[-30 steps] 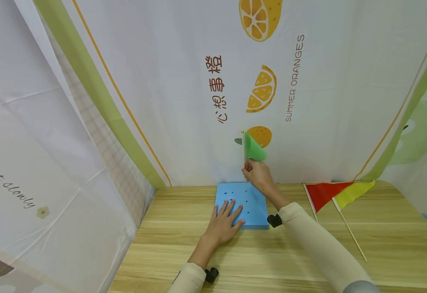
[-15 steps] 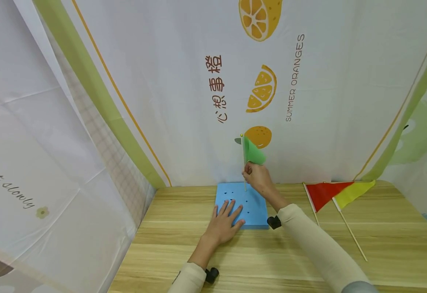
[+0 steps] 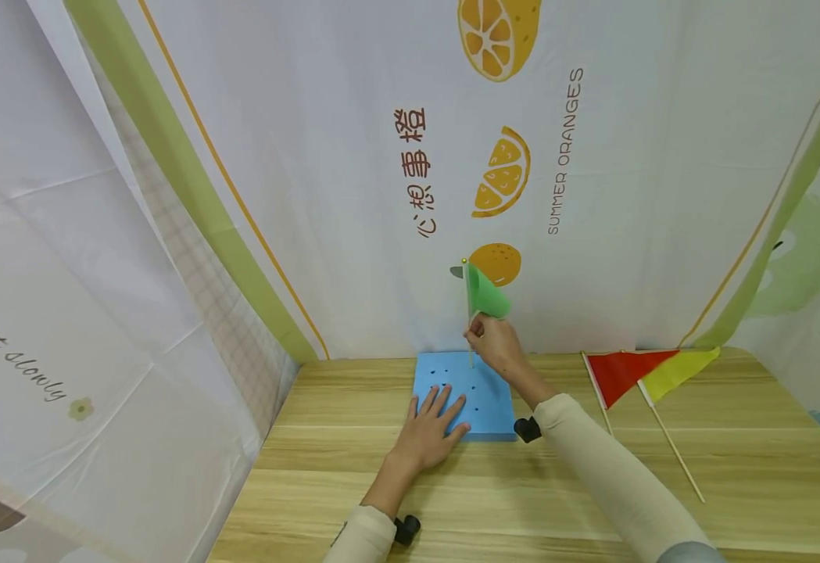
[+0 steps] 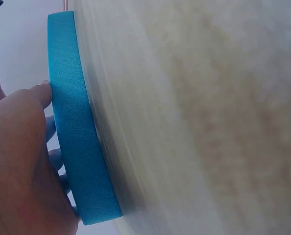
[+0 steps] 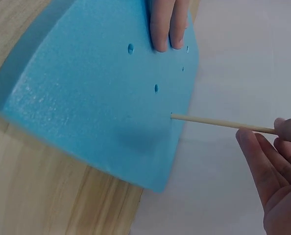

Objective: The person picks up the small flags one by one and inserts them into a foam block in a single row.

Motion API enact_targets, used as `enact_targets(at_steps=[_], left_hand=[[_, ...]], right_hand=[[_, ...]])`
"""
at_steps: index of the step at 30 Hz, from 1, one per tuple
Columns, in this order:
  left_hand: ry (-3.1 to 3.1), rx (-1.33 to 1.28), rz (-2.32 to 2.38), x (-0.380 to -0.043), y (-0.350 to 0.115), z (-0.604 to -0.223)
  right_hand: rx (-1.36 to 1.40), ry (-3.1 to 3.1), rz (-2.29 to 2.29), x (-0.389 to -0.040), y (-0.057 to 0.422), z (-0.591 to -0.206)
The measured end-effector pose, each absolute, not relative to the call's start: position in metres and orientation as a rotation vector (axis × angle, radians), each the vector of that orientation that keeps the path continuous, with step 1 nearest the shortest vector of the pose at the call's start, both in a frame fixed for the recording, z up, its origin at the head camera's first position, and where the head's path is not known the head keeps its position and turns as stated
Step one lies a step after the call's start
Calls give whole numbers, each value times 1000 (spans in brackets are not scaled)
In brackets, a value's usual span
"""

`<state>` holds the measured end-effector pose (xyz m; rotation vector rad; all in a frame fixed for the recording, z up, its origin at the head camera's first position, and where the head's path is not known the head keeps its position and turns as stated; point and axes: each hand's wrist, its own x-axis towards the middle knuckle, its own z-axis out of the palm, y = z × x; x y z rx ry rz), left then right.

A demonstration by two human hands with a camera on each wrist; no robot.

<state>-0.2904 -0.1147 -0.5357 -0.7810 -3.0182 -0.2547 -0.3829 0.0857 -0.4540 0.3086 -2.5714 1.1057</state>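
Note:
A blue foam block (image 3: 492, 423) with several small holes in its top lies at the back of the wooden table. My left hand (image 3: 425, 438) rests on the block's front left part, fingers spread flat. Its thumb and fingertips show along the block's upper edge in the left wrist view. My right hand (image 3: 496, 341) pinches the thin wooden stick of a green flag (image 3: 485, 294) between thumb and fingers. The flag stands nearly upright over the block. In the right wrist view the stick's (image 5: 219, 122) lower tip is right at a hole near the block's far edge.
A red flag (image 3: 622, 373) and a yellow flag (image 3: 678, 373) lie on the table (image 3: 550, 508) at the right, partly overlapping, sticks pointing toward the front. Behind the table hangs a white curtain (image 3: 339, 234) printed with oranges.
The right hand has lowered the green flag slightly, bringing its stick's tip down at the hole in the block. The left hand has stayed in place.

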Motion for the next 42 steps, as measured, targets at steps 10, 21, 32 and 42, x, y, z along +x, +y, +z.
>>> enact_targets(at_steps=[10,21,32,42], left_hand=[[-3012,-770,-267,-290,-115,-536],[-3010,-773,-247,-289,-114,-536],[-3006,-781,-253,-288,-115,-535],[-2984,-785,-265,-294,-117,-545]], right_hand=[[291,-2575,1065,-383,92,-457],[318,-2588,1048,-376,104,-454],[371,-2619,1057,-366,129,-452],[377,-2584,1000,-358,157,-456]])
